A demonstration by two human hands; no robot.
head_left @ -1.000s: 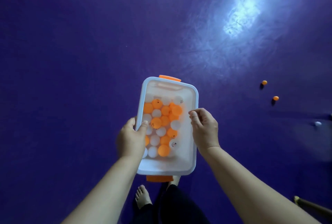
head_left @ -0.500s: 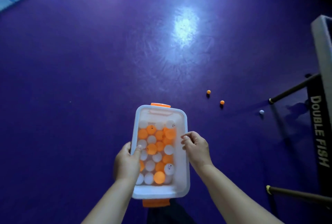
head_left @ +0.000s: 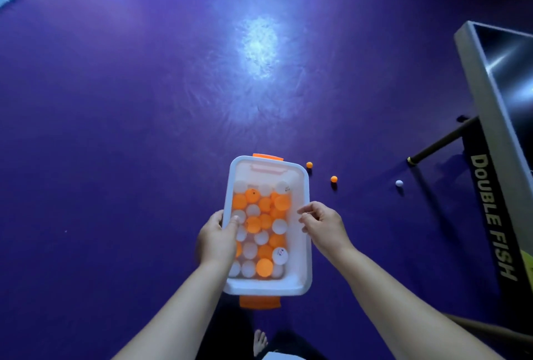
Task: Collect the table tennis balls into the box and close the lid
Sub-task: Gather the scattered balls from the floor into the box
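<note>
3 balls point(head_left: 333, 178) on floor point(head_left: 144, 129) | left hand point(head_left: 215, 240) grips box point(head_left: 303, 258) (open-topped) | right hand point(head_left: 323, 225) — unclear

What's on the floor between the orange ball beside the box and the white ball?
In the head view, a second orange ball lies between the first orange ball and the white ball; the rest is bare purple floor.

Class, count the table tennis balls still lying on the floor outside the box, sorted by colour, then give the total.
Orange balls: 2
White ball: 1
Total outside the box: 3
</note>
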